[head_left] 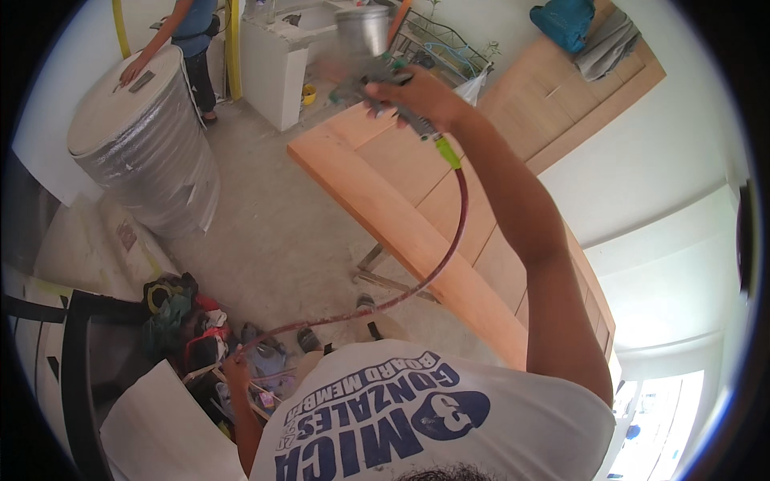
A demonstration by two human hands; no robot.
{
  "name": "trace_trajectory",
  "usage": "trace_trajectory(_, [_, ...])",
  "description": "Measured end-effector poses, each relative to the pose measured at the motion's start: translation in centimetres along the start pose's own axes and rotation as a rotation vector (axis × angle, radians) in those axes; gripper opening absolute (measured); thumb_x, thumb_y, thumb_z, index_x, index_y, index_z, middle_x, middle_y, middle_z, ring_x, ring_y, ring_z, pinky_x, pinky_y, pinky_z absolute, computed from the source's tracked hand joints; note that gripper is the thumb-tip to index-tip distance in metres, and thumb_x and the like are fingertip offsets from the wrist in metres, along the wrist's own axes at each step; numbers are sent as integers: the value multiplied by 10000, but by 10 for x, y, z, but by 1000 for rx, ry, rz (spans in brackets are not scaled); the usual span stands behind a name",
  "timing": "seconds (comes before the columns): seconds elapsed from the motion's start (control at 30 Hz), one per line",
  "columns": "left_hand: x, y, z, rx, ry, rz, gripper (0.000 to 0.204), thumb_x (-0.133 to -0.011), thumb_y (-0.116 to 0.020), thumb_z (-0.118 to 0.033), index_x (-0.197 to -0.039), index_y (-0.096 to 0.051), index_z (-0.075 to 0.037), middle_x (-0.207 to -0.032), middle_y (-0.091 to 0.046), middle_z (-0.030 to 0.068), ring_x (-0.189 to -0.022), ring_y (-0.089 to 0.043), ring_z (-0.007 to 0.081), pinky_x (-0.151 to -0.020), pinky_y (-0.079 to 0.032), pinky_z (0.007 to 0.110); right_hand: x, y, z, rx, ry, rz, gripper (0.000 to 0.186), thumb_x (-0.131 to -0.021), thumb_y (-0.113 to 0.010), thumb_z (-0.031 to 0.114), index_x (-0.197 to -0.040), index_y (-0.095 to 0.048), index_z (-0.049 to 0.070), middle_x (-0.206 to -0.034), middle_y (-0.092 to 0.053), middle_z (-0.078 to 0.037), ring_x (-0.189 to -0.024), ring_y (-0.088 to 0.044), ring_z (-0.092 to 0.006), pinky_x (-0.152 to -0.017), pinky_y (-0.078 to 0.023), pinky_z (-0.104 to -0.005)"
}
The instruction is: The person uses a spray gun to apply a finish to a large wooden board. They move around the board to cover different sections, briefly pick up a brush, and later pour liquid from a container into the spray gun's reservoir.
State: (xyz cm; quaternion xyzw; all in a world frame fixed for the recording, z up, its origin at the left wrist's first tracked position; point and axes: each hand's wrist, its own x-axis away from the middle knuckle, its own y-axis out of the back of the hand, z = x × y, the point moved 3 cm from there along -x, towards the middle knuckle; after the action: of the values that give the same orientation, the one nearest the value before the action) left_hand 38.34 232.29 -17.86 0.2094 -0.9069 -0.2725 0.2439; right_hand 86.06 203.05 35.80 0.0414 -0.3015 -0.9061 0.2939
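Observation:
My right hand is wrapped round the grip of a spray gun, which has a silver metal cup on top. The gun is raised over the far end of a wooden panel door; its front is smeared by motion. A bright green fitting joins the grip to a dark red hose. The hose curves down across the door's edge to my lower left. There my left hand is closed round the hose, low beside a pile of bags and loose items.
A trestle stands under the door. Blue and grey cloths lie on its far end. A co-worker rests a hand on a large plastic-wrapped roll. The mixed pile sits on the floor, near a white board.

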Motion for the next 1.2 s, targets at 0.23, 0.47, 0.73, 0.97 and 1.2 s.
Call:
trace_trajectory(0.23, [-1, 43, -60, 32, 92, -66, 278, -1009, -606, -187, -1110, -714, 49, -748, -624, 229, -674, -527, 192, -670, -457, 403, -74, -32, -48, -33, -30, 217, 336, -907, -766, 277, -1059, -643, 4, -837, -706, -55, -746, -676, -112, -510, -487, -264])
trace_trajectory(0.47, [-21, 17, -196, -86, 115, 1, 355, -1011, -611, -272, -955, -691, 69, -722, -611, 273, -608, -570, 330, -616, -439, 452, -166, 76, -140, -4, -116, 85, 226, -886, -770, 209, -960, -654, 30, -760, -657, -36, -640, -634, -116, -448, -455, -271])
trace_trajectory(0.73, [-73, 8, -348, -181, 30, 273, 275, -912, -660, -191, -794, -611, 53, -648, -560, 252, -594, -568, 403, -578, -412, 475, -261, 235, -262, 67, -145, -123, 259, -866, -776, 174, -1004, -659, -10, -733, -637, -41, -584, -616, -127, -423, -448, -285])
trace_trajectory(0.97, [-110, -5, -439, -143, -342, 345, 267, -1016, -581, -282, -943, -587, -25, -691, -456, 147, -576, -445, 274, -563, -352, 415, -330, 345, -345, 321, -195, -364, 371, -873, -777, 222, -1093, -610, -26, -743, -631, -62, -629, -634, -149, -457, -462, -311])
trace_trajectory(1.2, [-134, -5, -521, -27, -387, 365, 333, -1030, -531, -307, -885, -511, -8, -673, -403, 163, -584, -383, 320, -563, -335, 435, -377, 423, -437, 880, -115, -615, 481, -847, -762, 249, -1220, -631, -25, -1021, -721, -249, -949, -713, -402, -806, -558, -465])
